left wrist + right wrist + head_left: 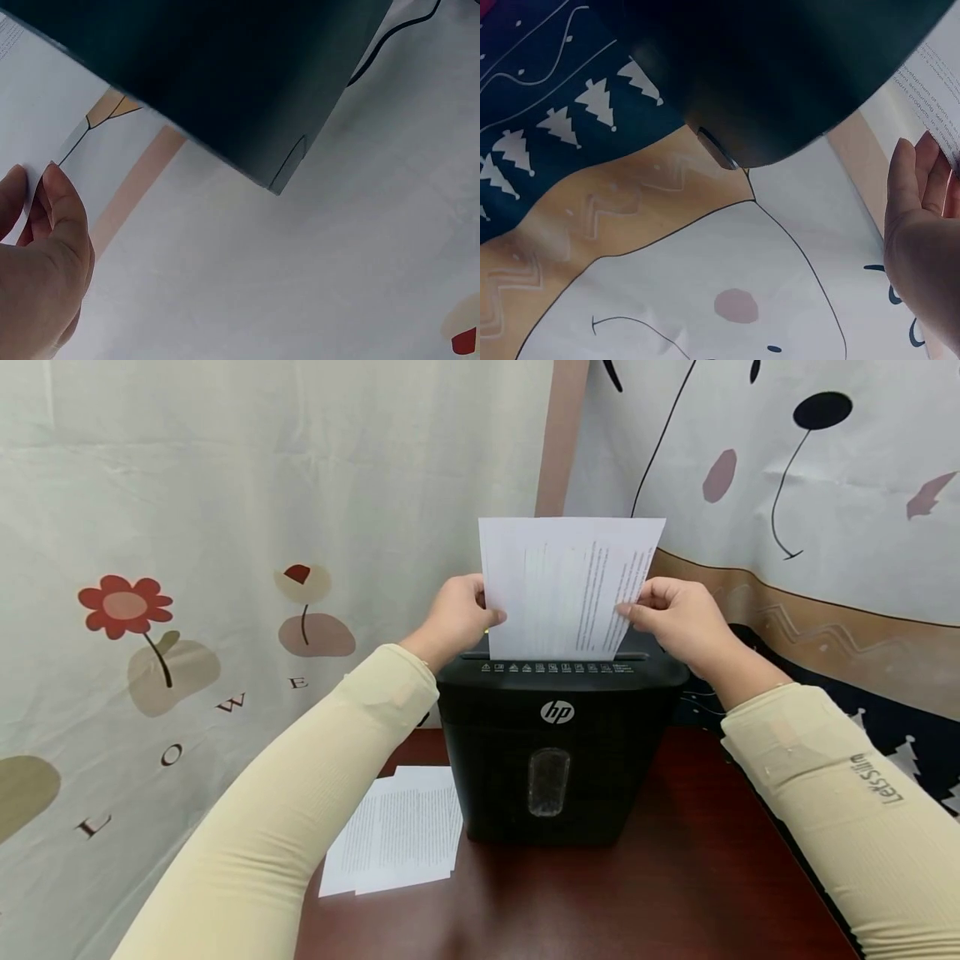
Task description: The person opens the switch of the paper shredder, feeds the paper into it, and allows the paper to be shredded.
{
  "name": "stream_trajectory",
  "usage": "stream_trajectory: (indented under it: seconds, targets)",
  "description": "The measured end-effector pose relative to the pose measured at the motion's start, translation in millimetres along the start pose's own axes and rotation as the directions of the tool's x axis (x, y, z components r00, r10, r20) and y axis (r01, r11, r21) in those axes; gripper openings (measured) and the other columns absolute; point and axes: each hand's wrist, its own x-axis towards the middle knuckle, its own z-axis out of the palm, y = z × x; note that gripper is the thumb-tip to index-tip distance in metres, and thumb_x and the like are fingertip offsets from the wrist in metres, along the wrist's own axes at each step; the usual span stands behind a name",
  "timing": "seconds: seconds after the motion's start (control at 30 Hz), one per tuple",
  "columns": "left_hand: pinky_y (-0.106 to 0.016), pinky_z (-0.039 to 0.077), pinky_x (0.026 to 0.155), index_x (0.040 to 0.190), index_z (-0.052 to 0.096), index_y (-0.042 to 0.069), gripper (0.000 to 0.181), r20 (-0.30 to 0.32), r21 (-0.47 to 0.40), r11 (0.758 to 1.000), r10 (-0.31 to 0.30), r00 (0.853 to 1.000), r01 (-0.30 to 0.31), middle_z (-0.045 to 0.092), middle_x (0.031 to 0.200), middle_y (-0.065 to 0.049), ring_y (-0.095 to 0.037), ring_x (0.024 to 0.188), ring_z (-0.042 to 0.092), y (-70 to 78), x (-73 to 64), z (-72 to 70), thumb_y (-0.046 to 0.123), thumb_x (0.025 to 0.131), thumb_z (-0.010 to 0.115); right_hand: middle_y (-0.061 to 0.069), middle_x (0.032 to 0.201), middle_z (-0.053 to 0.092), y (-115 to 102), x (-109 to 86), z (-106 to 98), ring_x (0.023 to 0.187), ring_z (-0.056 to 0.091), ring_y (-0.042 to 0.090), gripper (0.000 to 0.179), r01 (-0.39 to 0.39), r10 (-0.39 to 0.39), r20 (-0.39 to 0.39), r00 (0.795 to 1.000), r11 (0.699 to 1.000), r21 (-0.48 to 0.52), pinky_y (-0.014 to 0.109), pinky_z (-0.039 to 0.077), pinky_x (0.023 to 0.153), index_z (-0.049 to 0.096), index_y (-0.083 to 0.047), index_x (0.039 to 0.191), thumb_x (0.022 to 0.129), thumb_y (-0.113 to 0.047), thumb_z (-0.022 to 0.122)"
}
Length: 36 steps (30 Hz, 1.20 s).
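Observation:
A printed sheet of paper [558,585] stands upright in the head view, its lower edge at the slot of a black HP paper shredder [495,752]. My left hand [459,614] pinches the sheet's left edge between thumb and fingers. On the opposite edge, my right hand [678,614] pinches it a little above the shredder's top. The left wrist view has the left hand [52,251] gripping the paper's edge beside the dark shredder body [202,67]. In the right wrist view, the right hand [926,217] holds the printed side [930,90] at the frame's edge.
A small stack of printed sheets [405,835] lies left of the shredder on the dark red table [570,902]. Patterned curtains [225,485] hang close behind and at the left. A black cord [397,30] runs by the shredder.

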Motion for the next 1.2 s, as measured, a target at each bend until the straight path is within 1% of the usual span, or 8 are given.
stream_trajectory:
  seconds: [0.23, 0.4, 0.5, 0.6, 0.8, 0.93, 1.07, 1.2]
  targets:
    - [-0.034, 0.048, 0.085, 0.112, 0.062, -0.002, 0.022, 0.009, 0.044, 0.999, -0.006, 1.0, 0.005, 0.064, 0.104, -0.016, -0.022, 0.096, 0.058, -1.9, -0.3, 1.0, 0.004, 0.091, 0.063, 0.011, 0.104, 0.069, -0.3, 0.6, 3.7, 0.084, 0.058, 0.013, 0.027, 0.007, -0.007, 0.003, 1.0, 1.0, -0.016, 0.029, 0.046, 0.076, 0.067, 0.0, 0.107, 0.095, -0.024, 0.063]
    - [-0.034, 0.047, 0.084, 0.112, 0.061, -0.002, 0.022, 0.012, 0.079, 0.997, -0.014, 1.0, 0.013, 0.063, 0.104, -0.016, -0.024, 0.095, 0.058, -1.7, 0.3, 0.1, 0.005, 0.091, 0.064, 0.014, 0.102, 0.068, -2.6, 1.0, 3.9, 0.086, 0.054, 0.019, 0.025, 0.013, -0.013, -0.001, 1.0, 0.999, -0.037, 0.033, 0.043, 0.076, 0.067, 0.0, 0.107, 0.095, -0.022, 0.062]
    - [-0.034, 0.047, 0.087, 0.116, 0.06, -0.002, 0.026, 0.017, 0.076, 0.997, -0.018, 1.0, 0.017, 0.063, 0.109, -0.016, -0.024, 0.1, 0.058, -1.1, 0.9, -0.1, 0.005, 0.091, 0.064, 0.016, 0.101, 0.066, -3.2, 1.3, 3.9, 0.087, 0.052, 0.021, 0.025, 0.008, -0.008, -0.001, 1.0, 0.999, -0.045, 0.036, 0.042, 0.076, 0.066, 0.0, 0.106, 0.096, -0.022, 0.061]
    - [-0.035, 0.047, 0.09, 0.119, 0.06, -0.001, 0.028, 0.027, 0.065, 0.998, -0.025, 0.999, 0.023, 0.063, 0.112, -0.015, -0.024, 0.104, 0.058, -0.1, 0.7, -0.1, 0.005, 0.092, 0.064, 0.015, 0.102, 0.066, -2.8, 1.3, 4.2, 0.087, 0.053, 0.021, 0.026, 0.002, -0.002, 0.002, 1.0, 0.999, -0.046, 0.035, 0.042, 0.076, 0.066, 0.0, 0.106, 0.096, -0.023, 0.061]
    - [-0.035, 0.047, 0.092, 0.12, 0.059, -0.001, 0.029, 0.035, 0.094, 0.995, -0.025, 0.999, 0.022, 0.063, 0.116, -0.015, -0.024, 0.108, 0.058, -0.6, 1.8, 1.0, 0.006, 0.092, 0.063, 0.016, 0.104, 0.066, -0.6, 0.8, 5.7, 0.086, 0.054, 0.019, 0.026, -0.004, 0.004, 0.003, 1.0, 1.0, -0.022, 0.033, 0.043, 0.075, 0.066, 0.001, 0.107, 0.095, -0.023, 0.062]
    - [-0.035, 0.047, 0.09, 0.116, 0.06, -0.002, 0.026, 0.039, 0.119, 0.992, -0.043, 0.998, 0.038, 0.063, 0.112, -0.015, -0.024, 0.104, 0.058, -0.7, 1.7, 1.7, 0.007, 0.092, 0.064, 0.016, 0.104, 0.066, -0.2, 1.3, 6.3, 0.087, 0.053, 0.021, 0.027, -0.004, 0.004, 0.007, 1.0, 1.0, -0.027, 0.034, 0.042, 0.075, 0.066, 0.001, 0.107, 0.095, -0.023, 0.062]
    - [-0.035, 0.047, 0.088, 0.113, 0.06, -0.003, 0.024, 0.047, 0.14, 0.989, -0.048, 0.998, 0.041, 0.063, 0.109, -0.016, -0.024, 0.099, 0.057, -2.3, 0.5, 1.8, 0.006, 0.091, 0.065, 0.016, 0.101, 0.064, -0.3, 1.1, 7.0, 0.085, 0.049, 0.022, 0.025, 0.014, -0.014, 0.009, 1.0, 0.998, -0.06, 0.035, 0.039, 0.071, 0.066, 0.001, 0.104, 0.095, -0.023, 0.062]
    - [-0.034, 0.047, 0.087, 0.113, 0.06, -0.004, 0.025, 0.026, 0.099, 0.995, -0.026, 0.999, 0.023, 0.063, 0.107, -0.017, -0.023, 0.098, 0.057, -3.8, 0.0, 0.8, 0.003, 0.09, 0.065, 0.016, 0.101, 0.064, -0.4, 0.7, 7.4, 0.085, 0.048, 0.023, 0.025, 0.025, -0.025, 0.006, 1.0, 0.997, -0.076, 0.036, 0.038, 0.07, 0.066, 0.001, 0.103, 0.095, -0.022, 0.062]
